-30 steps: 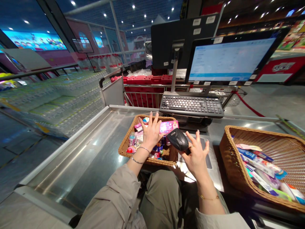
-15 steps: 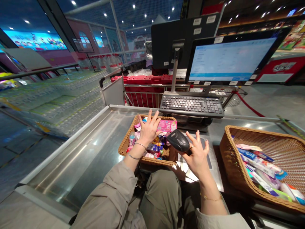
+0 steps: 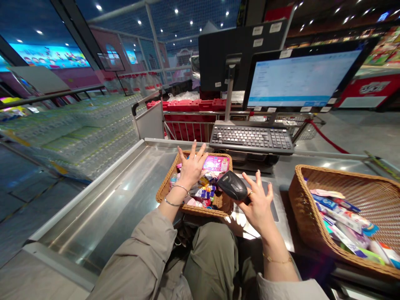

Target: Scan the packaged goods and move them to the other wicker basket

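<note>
My left hand, fingers spread and palm down, hovers over the back left of a small wicker basket. I see nothing in it. Inside the basket lie a pink box and several small colourful packets. A black barcode scanner is in my right hand, over the basket's right edge. The thumb side grips it, while the other fingers stretch out; the handle is mostly hidden. Part of the basket's contents is covered by my left hand and the scanner.
A larger wicker basket with toothpaste-like boxes and packets stands at the right. Behind the small basket are a keyboard and a lit monitor. The metal counter has a raised rim on the left.
My left hand has shifted slightly left and up, uncovering more of the pink box. The scanner in my right hand has barely moved.
</note>
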